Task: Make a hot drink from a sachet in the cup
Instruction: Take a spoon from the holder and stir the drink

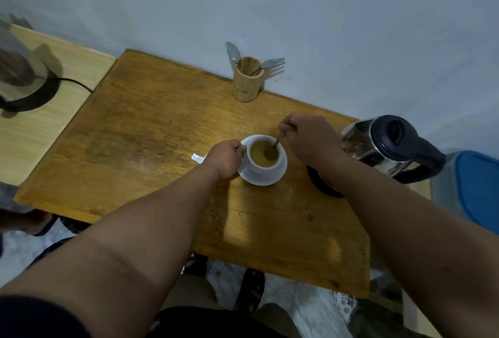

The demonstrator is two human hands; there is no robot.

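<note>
A white cup [266,167] full of yellowish-brown drink stands on a white saucer [278,175] in the middle of the wooden table [151,143]. My left hand [226,158] grips the cup at its left side, where the handle is hidden under my fingers. My right hand [310,139] pinches the top of a metal spoon [278,141] whose bowl is dipped in the drink. A torn white sachet [197,158] lies flat on the table just left of my left hand, partly hidden by it.
A steel and black kettle [388,146] sits on its base to the right of the cup. A wooden holder [248,82] with a spoon and a fork stands at the back by the wall. Another appliance [19,67] with a cord is on the left side table.
</note>
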